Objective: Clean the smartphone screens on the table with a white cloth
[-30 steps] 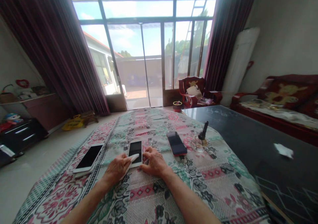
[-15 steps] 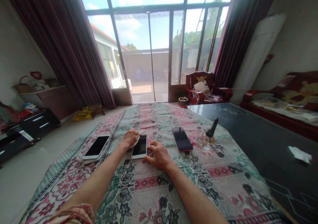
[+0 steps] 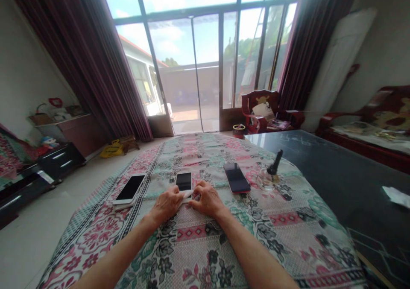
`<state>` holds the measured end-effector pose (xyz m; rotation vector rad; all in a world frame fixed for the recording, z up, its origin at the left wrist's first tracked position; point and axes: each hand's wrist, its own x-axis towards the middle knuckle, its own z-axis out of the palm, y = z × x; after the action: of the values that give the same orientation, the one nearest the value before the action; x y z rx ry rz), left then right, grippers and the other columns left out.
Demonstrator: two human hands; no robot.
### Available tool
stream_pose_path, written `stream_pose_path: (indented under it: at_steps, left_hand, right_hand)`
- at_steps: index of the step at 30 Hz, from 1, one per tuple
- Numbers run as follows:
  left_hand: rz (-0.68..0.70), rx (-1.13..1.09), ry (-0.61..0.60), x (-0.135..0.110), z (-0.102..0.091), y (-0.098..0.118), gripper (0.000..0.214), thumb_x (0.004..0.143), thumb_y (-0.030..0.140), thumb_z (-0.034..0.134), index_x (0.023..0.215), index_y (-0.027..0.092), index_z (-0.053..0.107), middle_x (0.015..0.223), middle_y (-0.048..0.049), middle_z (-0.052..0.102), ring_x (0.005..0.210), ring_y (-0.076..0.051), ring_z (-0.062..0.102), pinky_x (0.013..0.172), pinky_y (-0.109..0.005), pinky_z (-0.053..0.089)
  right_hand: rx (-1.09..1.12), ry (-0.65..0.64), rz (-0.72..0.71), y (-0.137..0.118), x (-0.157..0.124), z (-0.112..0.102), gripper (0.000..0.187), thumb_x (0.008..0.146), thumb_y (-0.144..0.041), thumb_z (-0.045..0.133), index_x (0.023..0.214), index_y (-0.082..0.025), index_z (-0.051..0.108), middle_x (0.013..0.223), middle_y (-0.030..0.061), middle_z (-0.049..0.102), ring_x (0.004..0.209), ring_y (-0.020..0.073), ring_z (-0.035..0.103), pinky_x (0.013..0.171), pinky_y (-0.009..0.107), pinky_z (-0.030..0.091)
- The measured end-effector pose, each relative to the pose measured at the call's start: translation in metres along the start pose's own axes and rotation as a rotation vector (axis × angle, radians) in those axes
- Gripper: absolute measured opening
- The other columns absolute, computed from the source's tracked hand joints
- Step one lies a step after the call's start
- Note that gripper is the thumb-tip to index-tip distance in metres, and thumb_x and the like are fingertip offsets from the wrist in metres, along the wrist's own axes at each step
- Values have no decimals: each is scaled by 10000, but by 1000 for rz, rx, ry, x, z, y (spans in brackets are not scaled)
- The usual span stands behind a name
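Note:
A white smartphone [image 3: 183, 181] lies face up on the patterned cloth, its near end covered by my hands. My left hand [image 3: 167, 203] is closed on a folded white tissue [image 3: 186, 194], which lies across the lower part of the screen. At the phone's right edge, my right hand [image 3: 206, 199] has its fingers bent around the near corner, close against the tissue; the fingertips are partly hidden. To the left rests another white phone [image 3: 130, 188], seemingly on top of something white. A dark phone with a red edge [image 3: 236, 178] lies to the right.
A clear glass container [image 3: 268, 182] with a black-handled brush-like object [image 3: 274, 163] stands right of the phones. The floral cloth [image 3: 198, 233] covers the table. A dark glossy table [image 3: 320, 173] adjoins on the right, with a crumpled white paper [image 3: 396, 196] on it.
My left hand has slid the tissue from the phone's far left corner down to its near end. My right hand stays at the right edge, fingers now more curled. The view has shifted slightly.

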<state>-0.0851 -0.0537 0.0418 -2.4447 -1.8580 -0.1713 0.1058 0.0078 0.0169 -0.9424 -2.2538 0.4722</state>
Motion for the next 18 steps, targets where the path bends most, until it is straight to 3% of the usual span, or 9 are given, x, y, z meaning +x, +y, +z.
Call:
stream_pose_path:
  at_steps: [3,5,12,18]
  left_hand:
    - [20,-48,-5,-9,0,3,301,975,288,388,1061,259,675,870,-34,548,780,-135,553,700,-219,422]
    - [8,-61,1,-2,0,0,297,968,270,398,1005,240,691,853,-33,550,773,-131,552,699,-215,419]
    - [-103,-26,1,63,1,-25,335,946,276,430,807,189,722,816,-47,592,762,-143,557,736,-237,420]
    - [-199,14,-36,104,-1,-41,325,930,281,435,798,193,718,834,-48,618,765,-150,565,755,-239,426]
  right_hand:
    - [17,6,16,0,0,1,177,684,-303,759,770,-192,650,974,46,611,942,185,566,840,275,441]
    - [25,-2,24,0,0,1,161,692,-296,755,762,-195,652,973,46,610,944,183,565,847,277,439]
    - [13,-26,45,1,2,2,149,706,-308,750,778,-204,671,1023,48,614,989,191,561,875,284,436]
    - [-54,-23,10,-3,0,-2,185,741,-338,726,865,-220,657,1018,41,598,981,198,557,852,288,441]
